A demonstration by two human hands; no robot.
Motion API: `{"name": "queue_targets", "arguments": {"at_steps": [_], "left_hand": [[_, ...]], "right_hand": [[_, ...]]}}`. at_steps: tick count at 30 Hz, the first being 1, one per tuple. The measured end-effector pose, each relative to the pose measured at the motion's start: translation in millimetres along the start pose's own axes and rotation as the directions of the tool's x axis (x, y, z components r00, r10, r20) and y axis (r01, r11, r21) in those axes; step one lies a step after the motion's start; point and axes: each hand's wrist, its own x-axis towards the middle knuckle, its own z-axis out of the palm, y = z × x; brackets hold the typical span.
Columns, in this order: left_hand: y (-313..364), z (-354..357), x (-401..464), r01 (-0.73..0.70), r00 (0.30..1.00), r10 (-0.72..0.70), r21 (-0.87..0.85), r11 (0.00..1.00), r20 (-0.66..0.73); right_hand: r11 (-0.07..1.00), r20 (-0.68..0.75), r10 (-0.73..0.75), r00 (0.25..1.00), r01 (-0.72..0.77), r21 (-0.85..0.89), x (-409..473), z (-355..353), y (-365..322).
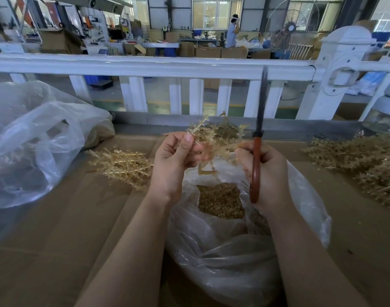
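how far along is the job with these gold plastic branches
Done: small gold pieces already lie in the clear plastic bag. In hand: the left hand and right hand, which also grips red-handled scissors, hold one gold plastic branch. Left, probably: the branch pile at right.

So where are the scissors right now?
In the head view, right of centre: the scissors stand upright in the right hand, above the open plastic bag.

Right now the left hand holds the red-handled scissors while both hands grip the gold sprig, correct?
No: the head view shows the right hand, not the left hand, holding the red-handled scissors; both hands do grip the gold sprig.
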Motion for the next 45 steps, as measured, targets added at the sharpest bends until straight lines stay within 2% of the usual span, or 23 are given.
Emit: {"name": "queue_targets", "arguments": {"at_steps": [2,5,8,11,17,22,25,28,32,37,39,42,45], "left_hand": [[-1,-1,0,-0.006,1.0,0.005,-0.038,0.999,-0.014],[3,-5,2,-0.004,0.999,-0.007,-0.217,0.976,-0.048],[6,-8,5,0.016,0.989,-0.074,-0.411,0.911,-0.126],[5,-7,5,0.019,0.981,-0.106,-0.465,0.885,-0.162],[2,-4,5,0.024,0.992,-0.069,-0.384,0.923,-0.102],[3,-5,5,0.071,0.996,-0.09,-0.408,0.91,-0.028],[4,-3,4,0.108,0.994,-0.112,-0.384,0.917,0.012],[4,1,1,0.139,0.99,-0.126,-0.361,0.922,0.06],[2,3,-1,0.123,0.992,-0.103,-0.313,0.942,0.078],[0,6,-2,0.098,0.989,-0.069,-0.231,0.968,0.13],[-1,7,-3,0.099,0.983,-0.061,-0.217,0.971,0.176],[-1,8,-2,0.115,0.988,-0.089,-0.21,0.971,0.128],[-3,8,-2,0.185,0.975,-0.173,-0.08,0.98,0.136]], "right_hand": [[0.99,0.047,-0.052,0.998,0.058,-0.131,-1,3,1],[0.982,0.085,-0.055,0.995,0.069,-0.173,-2,5,1],[0.994,0.049,0.0,0.999,0.005,-0.112,-2,3,0],[0.998,0.014,0.061,0.998,-0.061,0.026,-1,3,-1],[0.984,-0.004,0.033,0.999,-0.031,0.174,-4,2,-5],[0.952,0.03,0.08,0.996,-0.085,0.294,-1,-5,-2],[0.976,0.025,0.062,0.998,-0.066,0.207,1,-5,0],[0.995,0.119,0.04,0.992,-0.051,0.089,-1,-4,1],[0.995,0.204,0.093,0.975,-0.096,0.003,-4,2,-1],[0.985,0.184,0.156,0.97,-0.138,-0.107,-3,7,3],[0.983,0.179,0.17,0.969,-0.155,-0.098,-3,6,4],[0.981,0.122,0.183,0.976,-0.189,0.039,-4,6,2],[0.986,0.072,0.136,0.988,-0.142,0.086,-2,4,2]]}}
